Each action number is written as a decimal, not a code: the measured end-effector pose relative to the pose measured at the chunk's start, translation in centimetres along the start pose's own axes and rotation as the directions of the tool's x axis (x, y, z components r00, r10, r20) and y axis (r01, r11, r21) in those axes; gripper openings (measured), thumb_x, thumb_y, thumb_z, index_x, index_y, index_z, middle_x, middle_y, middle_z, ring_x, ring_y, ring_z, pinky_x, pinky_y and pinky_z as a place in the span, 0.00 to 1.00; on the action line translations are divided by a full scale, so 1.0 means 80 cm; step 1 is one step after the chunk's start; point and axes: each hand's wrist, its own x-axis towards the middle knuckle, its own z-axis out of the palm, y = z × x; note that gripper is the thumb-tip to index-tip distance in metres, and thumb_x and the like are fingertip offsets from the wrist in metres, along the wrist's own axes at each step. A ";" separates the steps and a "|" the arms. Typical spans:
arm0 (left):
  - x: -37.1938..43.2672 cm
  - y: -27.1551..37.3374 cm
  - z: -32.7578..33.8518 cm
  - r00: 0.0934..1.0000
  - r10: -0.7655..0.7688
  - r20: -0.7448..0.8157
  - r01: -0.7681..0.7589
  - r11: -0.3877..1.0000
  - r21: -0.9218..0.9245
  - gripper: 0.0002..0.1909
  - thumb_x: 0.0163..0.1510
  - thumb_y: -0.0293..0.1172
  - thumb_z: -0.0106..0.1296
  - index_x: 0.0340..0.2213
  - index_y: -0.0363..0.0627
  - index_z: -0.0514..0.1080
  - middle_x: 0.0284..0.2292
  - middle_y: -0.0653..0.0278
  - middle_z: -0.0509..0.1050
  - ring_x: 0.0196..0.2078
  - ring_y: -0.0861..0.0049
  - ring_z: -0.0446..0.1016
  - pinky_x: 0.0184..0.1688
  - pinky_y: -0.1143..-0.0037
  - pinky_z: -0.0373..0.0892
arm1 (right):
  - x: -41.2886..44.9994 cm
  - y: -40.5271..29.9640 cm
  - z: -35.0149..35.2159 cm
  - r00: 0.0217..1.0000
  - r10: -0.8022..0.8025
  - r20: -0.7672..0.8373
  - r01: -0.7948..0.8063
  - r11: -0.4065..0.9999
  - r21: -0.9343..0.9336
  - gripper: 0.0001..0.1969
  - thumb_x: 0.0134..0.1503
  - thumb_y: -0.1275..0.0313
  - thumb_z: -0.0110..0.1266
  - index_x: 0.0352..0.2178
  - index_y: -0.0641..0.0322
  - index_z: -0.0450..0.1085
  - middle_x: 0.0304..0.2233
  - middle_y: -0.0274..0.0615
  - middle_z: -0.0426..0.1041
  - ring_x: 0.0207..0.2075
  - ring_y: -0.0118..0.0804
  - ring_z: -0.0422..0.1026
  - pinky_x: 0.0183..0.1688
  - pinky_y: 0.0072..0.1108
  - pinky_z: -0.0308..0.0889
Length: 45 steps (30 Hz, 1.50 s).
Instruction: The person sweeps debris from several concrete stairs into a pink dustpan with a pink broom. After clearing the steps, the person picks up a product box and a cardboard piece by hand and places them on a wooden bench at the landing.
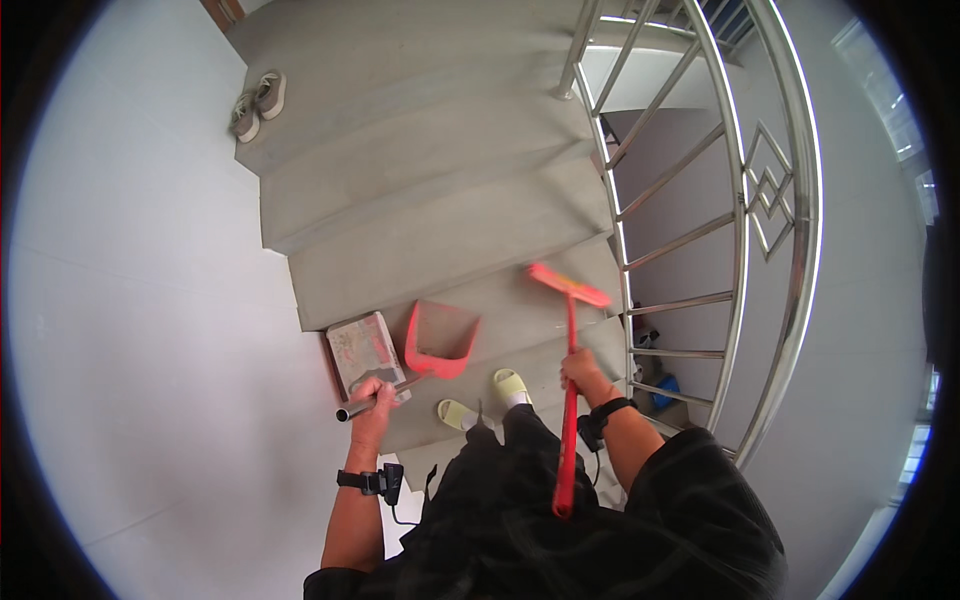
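Observation:
My left hand [373, 397] grips the metal handle of a dustpan near its hollow end. The red dustpan [442, 341] rests on a stair tread with its open mouth facing up the steps, and a little debris shows inside. In my right hand [585, 373] is the red handle of a broom [571, 405], whose lower end points back toward my body. The blurred red broom head [568, 285] is at the right side of the stairs, close to the railing and apart from the dustpan. Whether it touches the tread I cannot tell.
Beside the dustpan, against the white wall [150, 300], lies a worn flat box [364, 349]. A stainless steel railing [806, 225] borders the stairs [450, 217] on the right. Sneakers [259, 105] sit higher up at the left. My feet wear yellow-green slippers [510, 384].

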 end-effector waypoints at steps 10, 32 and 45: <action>-0.001 0.006 0.018 0.998 0.037 -0.042 -0.038 0.999 -0.029 0.16 0.53 0.33 0.47 0.17 0.38 0.61 0.18 0.67 0.65 0.20 0.84 0.67 0.25 0.80 0.66 | 0.063 0.022 -0.005 0.712 -0.344 0.611 0.602 -0.148 -0.785 0.00 0.33 0.73 0.59 0.13 0.54 0.74 0.17 0.42 0.73 0.17 0.42 0.73 0.22 0.27 0.69; 0.008 0.003 0.016 0.997 0.021 -0.075 -0.023 0.999 -0.031 0.15 0.54 0.33 0.46 0.18 0.38 0.61 0.19 0.68 0.65 0.21 0.84 0.66 0.25 0.80 0.67 | 0.025 -0.009 0.022 0.834 -0.395 0.386 0.546 0.483 -0.685 0.04 0.44 0.78 0.49 0.20 0.55 0.67 0.13 0.36 0.67 0.13 0.35 0.66 0.12 0.24 0.59; -0.001 -0.019 0.009 0.974 0.155 -0.164 -0.127 0.977 0.169 0.17 0.40 0.27 0.58 0.34 0.42 0.65 0.30 0.65 0.66 0.34 0.78 0.65 0.38 0.76 0.66 | 0.036 -0.029 0.063 0.985 0.146 0.090 -0.156 0.980 0.126 0.02 0.50 0.80 0.39 0.25 0.61 0.57 0.12 0.42 0.60 0.10 0.37 0.62 0.10 0.29 0.58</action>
